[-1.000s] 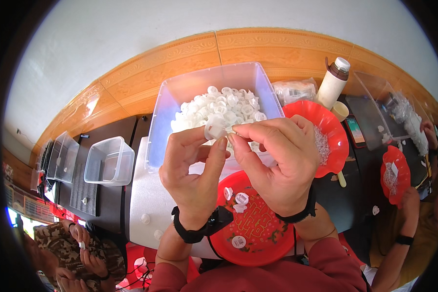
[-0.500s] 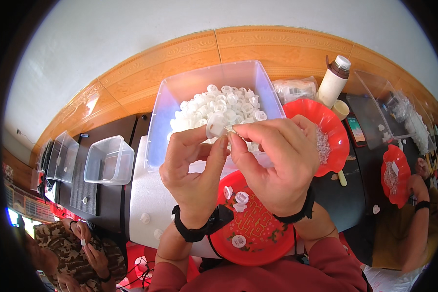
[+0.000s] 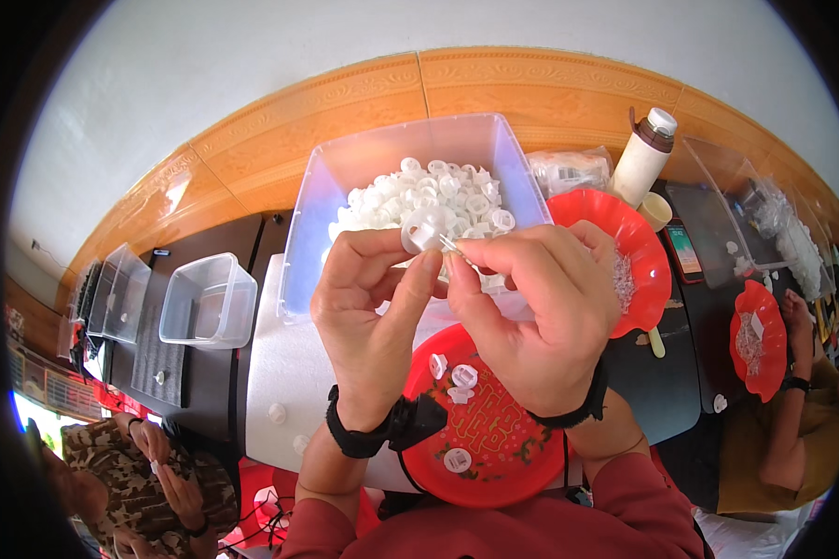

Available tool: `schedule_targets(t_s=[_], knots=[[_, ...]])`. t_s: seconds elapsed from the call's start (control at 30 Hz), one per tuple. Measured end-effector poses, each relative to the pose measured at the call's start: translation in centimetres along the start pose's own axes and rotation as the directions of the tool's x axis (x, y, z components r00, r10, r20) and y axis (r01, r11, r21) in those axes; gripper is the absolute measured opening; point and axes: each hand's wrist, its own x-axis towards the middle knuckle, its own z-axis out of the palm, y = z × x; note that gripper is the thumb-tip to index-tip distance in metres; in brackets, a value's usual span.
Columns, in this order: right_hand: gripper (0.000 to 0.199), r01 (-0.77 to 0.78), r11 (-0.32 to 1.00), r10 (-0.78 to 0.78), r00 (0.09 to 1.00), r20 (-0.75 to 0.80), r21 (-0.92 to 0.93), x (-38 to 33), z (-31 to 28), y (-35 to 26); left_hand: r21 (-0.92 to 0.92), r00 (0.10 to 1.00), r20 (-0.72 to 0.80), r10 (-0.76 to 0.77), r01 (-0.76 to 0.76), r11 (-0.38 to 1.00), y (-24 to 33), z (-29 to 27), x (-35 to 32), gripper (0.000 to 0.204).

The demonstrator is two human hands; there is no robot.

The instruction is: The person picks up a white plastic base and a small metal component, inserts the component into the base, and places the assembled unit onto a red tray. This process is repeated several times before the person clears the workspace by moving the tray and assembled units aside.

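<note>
Between the thumb and fingers of my left hand [image 3: 368, 307] is a small round white plastic part [image 3: 423, 230], held up over the near side of a clear bin [image 3: 522, 177]. My right hand [image 3: 541, 312] pinches a tiny thin pale piece [image 3: 449, 245] close beside that part; whether the two touch I cannot tell. Inside the bin lies a heap of similar white plastic parts [image 3: 419, 196]. Below my hands a red round tray [image 3: 494, 466] carries several loose white parts [image 3: 464, 375].
At right, a red scalloped bowl [image 3: 648, 270] holds small clear pieces, near a thermos [image 3: 643, 158], a cup [image 3: 654, 212] and a phone [image 3: 683, 250]. An open clear container [image 3: 210, 303] stands left. Co-workers sit on both sides, one beside a second red bowl [image 3: 758, 340].
Both hands have shifted slightly. The thin piece in my right fingers now shows more plainly, a little apart from the round part. The right co-worker's arm has moved.
</note>
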Motion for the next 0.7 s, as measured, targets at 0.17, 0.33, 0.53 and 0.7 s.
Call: schedule_targets(t_s=[0.17, 0.33, 0.53, 0.7], knots=[[0.019, -0.008, 1.000, 0.008, 1.000, 0.008, -0.003, 0.02, -0.10, 0.11, -0.022, 0.999, 0.022, -0.048, 0.049, 0.999, 0.20, -0.49, 0.25, 0.018], [0.019, -0.027, 1.000, 0.026, 0.999, 0.032, 0.016, 0.07, -0.11, -0.01, -0.059, 0.993, 0.064, -0.102, 0.106, 0.993, 0.10, -0.79, 0.37, 0.017], [0.019, -0.024, 1.000, 0.023, 0.999, 0.039, 0.021, 0.10, -0.05, 0.07, -0.073, 0.991, 0.084, -0.103, 0.109, 0.991, -0.04, -0.77, 0.39, 0.018], [0.017, -0.036, 0.999, 0.035, 0.997, 0.067, 0.018, 0.24, -0.33, 0.04, -0.065, 0.991, 0.089, -0.095, 0.101, 0.993, -0.08, -0.70, 0.34, 0.017]])
